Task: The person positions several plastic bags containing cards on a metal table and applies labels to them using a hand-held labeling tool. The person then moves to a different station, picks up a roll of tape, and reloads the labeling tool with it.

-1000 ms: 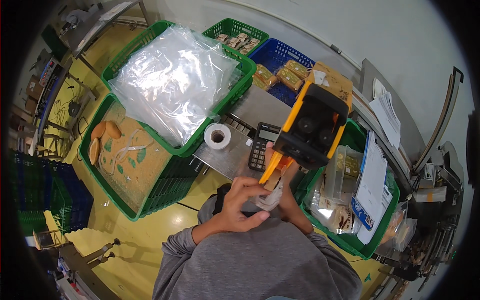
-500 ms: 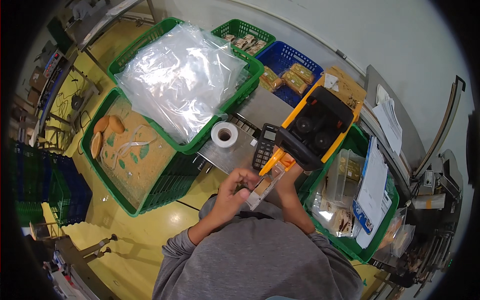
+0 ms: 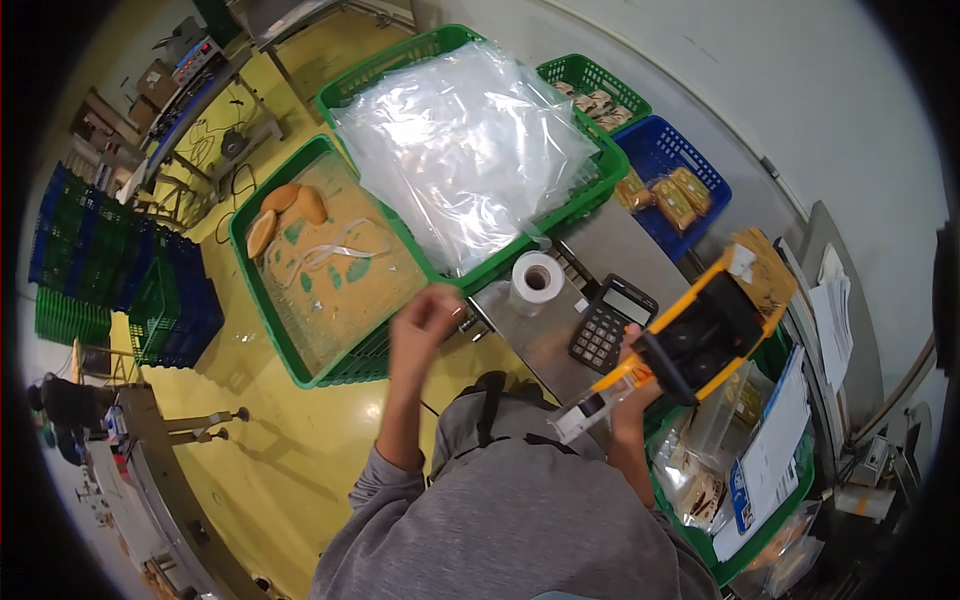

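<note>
My right hand (image 3: 630, 398) is closed round a yellow-and-white tool (image 3: 612, 384) that looks like a label gun. Its pale end points down and left, in front of my shirt. Well apart from it, my left hand (image 3: 424, 318) is raised near the corner of the large green crate, fingers curled together and slightly blurred. Whatever it may pinch is too small to make out. Just beyond the tool, a black calculator (image 3: 613, 320) lies on the metal table (image 3: 540, 345). A white roll (image 3: 537, 280) stands to the calculator's left.
Clear plastic bags (image 3: 460, 150) heap over a green crate (image 3: 600, 190). Left of it, a crumb-covered crate (image 3: 300, 365) holds bread pieces (image 3: 300, 203). A blue basket (image 3: 690, 160) holds packaged loaves. To the right are a yellow-black box-like object (image 3: 710, 330) and a green crate with papers (image 3: 770, 465).
My left hand has left the tool and moved left, up beside the crates. My right hand keeps hold of the tool. The whole view has shifted, with the table things now further right.
</note>
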{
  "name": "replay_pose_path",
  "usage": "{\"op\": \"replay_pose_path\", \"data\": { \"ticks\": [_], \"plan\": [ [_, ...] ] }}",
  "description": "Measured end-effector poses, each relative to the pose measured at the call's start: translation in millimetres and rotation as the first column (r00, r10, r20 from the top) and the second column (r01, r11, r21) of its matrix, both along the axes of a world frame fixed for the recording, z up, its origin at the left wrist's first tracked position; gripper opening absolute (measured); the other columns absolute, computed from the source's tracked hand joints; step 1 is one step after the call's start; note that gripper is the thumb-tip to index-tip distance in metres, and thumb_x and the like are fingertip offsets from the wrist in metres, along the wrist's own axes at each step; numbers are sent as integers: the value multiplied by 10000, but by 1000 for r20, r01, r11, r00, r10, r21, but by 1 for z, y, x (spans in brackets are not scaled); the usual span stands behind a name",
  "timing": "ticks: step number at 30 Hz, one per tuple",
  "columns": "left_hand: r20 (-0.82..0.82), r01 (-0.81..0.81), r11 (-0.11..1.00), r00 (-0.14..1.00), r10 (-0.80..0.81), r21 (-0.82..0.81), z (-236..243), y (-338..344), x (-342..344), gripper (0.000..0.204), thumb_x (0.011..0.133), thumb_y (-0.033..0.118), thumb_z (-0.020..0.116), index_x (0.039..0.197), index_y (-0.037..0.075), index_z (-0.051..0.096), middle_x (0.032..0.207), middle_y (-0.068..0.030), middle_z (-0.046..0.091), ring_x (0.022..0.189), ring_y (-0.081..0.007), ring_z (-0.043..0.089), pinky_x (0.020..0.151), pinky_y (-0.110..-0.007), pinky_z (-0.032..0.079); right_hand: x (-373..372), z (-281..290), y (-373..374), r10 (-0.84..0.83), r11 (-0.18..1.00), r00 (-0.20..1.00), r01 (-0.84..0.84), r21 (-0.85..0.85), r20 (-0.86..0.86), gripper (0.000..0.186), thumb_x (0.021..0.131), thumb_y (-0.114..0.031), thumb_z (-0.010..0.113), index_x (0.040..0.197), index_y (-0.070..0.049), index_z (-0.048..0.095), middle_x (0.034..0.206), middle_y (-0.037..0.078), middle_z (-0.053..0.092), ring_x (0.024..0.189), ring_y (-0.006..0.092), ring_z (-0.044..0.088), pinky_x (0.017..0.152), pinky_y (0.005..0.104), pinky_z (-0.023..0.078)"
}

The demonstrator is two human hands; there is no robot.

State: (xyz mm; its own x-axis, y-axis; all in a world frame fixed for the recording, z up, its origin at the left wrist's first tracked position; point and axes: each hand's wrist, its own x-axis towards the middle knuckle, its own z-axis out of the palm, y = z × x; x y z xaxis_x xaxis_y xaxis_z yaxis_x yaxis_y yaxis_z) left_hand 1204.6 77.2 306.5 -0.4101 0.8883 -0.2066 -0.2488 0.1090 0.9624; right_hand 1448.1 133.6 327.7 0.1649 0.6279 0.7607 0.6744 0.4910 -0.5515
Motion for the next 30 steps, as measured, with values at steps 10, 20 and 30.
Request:
{"op": "replay_pose_path", "data": {
  "ticks": [10,20,30],
  "plan": [
    [-801,-28,961,546,246,277,7,1,-4,269,797,206,648,997,35,590,1021,-129,572,936,-289,537,847,-381,405,42,-8,5,-7,815,652,-435,-382,-758,293,927,-257,462,1157,-85,402,1053,101,509,898,191,589,753,271,517],
    [-994,447,891,37,-101,-74,19,61,50,430,692,338,690,1024,93,570,1099,-46,486,1046,-261,424,921,-400,330,129,-57,47,-78,632,954,-178,-754,-291,405,906,-316,518,1097,14,383,980,127,525,879,164,550,708,262,481],
    [-970,683,693,-102,-222,-230,25,93,28,326,676,237,683,940,72,585,950,-54,545,968,-251,465,830,-394,360,117,-62,51,-361,539,927,297,-788,102,582,773,-353,670,1109,53,422,1096,260,501,1053,419,478,878,448,393]
  ]
}}
